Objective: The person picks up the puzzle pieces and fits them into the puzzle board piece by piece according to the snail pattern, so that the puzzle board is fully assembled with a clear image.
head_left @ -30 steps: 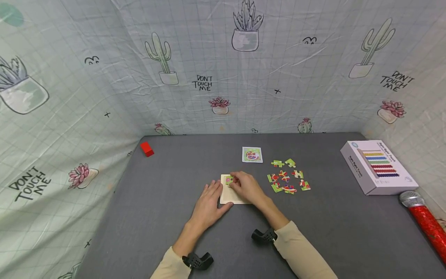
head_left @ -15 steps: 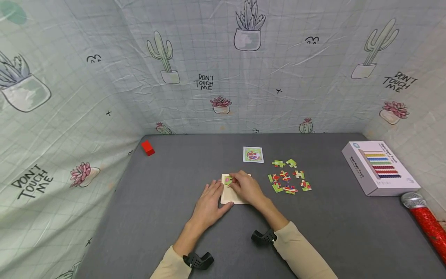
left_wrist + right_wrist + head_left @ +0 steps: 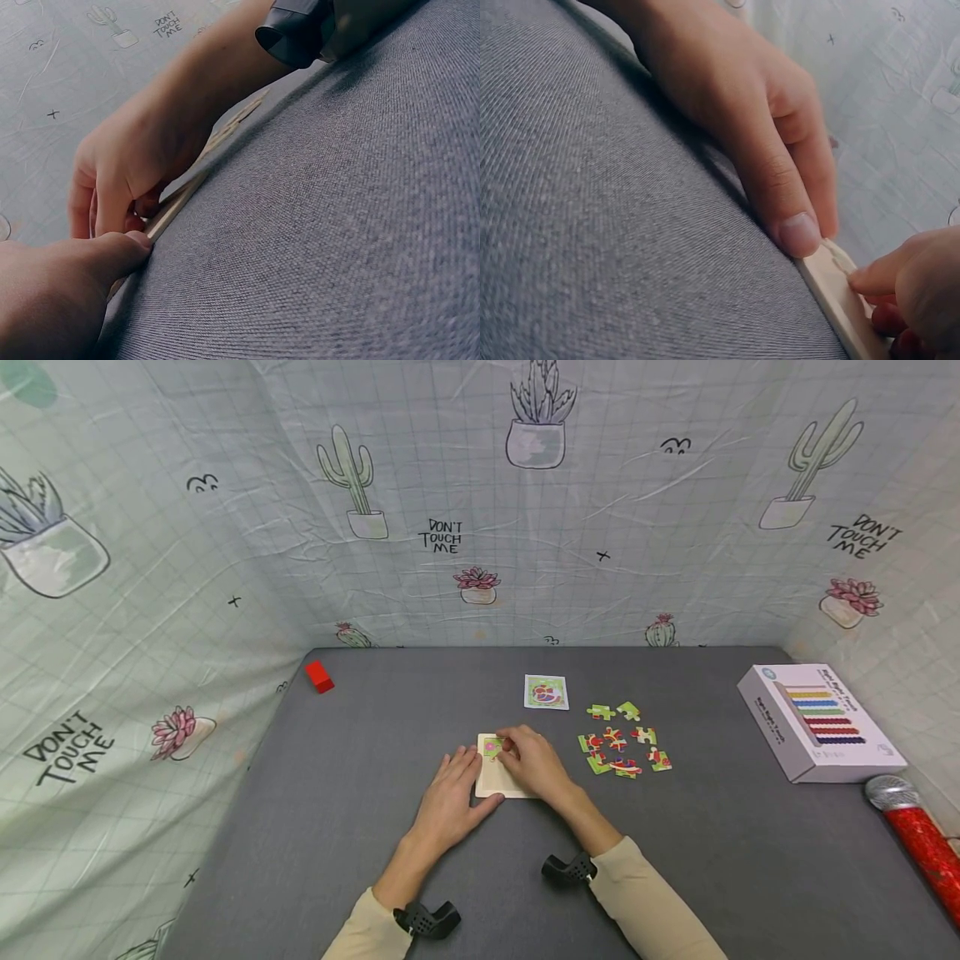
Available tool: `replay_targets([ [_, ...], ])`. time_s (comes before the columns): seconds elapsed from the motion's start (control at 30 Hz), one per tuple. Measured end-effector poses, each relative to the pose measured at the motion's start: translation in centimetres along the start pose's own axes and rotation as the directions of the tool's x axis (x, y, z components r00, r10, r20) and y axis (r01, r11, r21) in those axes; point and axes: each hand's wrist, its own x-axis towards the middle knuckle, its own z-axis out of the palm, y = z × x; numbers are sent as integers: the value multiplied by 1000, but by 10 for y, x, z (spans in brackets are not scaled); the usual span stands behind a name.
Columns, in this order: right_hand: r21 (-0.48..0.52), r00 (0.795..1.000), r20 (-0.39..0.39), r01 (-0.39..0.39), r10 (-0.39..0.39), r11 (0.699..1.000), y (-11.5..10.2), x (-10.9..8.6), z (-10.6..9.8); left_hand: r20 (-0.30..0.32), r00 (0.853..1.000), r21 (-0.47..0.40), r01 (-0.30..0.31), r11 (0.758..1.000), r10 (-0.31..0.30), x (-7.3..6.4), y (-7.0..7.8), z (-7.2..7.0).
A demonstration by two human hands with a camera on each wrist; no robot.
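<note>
A small cream wooden puzzle board (image 3: 495, 783) lies on the table in front of me. In its far left corner sits a green puzzle piece (image 3: 491, 747) with a pink spot. My right hand (image 3: 534, 767) reaches over the board, its curled fingertips pinching at the right edge of that piece and covering part of it. Along the board's left side rests my left hand (image 3: 446, 806), fingers extended and thumb at the near edge. In the right wrist view the left thumb (image 3: 799, 232) touches the rim of the board (image 3: 829, 289), with a right fingertip (image 3: 862, 281) down on its surface.
Several loose puzzle pieces (image 3: 626, 767) lie right of the board. Behind it is a square picture card (image 3: 546, 692). A red block (image 3: 319, 677) sits far left; a white box (image 3: 825, 722) and a red microphone (image 3: 926, 843) are at the right.
My right fingertips have shifted very slightly, showing more of the green piece with the pink spot. The left hand stays put; the head view has shifted a little.
</note>
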Motion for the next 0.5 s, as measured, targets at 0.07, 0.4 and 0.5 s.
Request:
replay_targets([
  [0.07,-3,1000,-7,1,-1,1000,1,0,1,3,1000,0,4,1000,-4,0,0,0],
  [0.4,7,998,-64,-8,8,1000,5,-1,6,7,1000,-11,8,1000,-8,0,1,-1],
  [0.5,15,997,-71,-2,3,1000,6,0,7,4,1000,-9,6,1000,-6,0,1,-1],
])
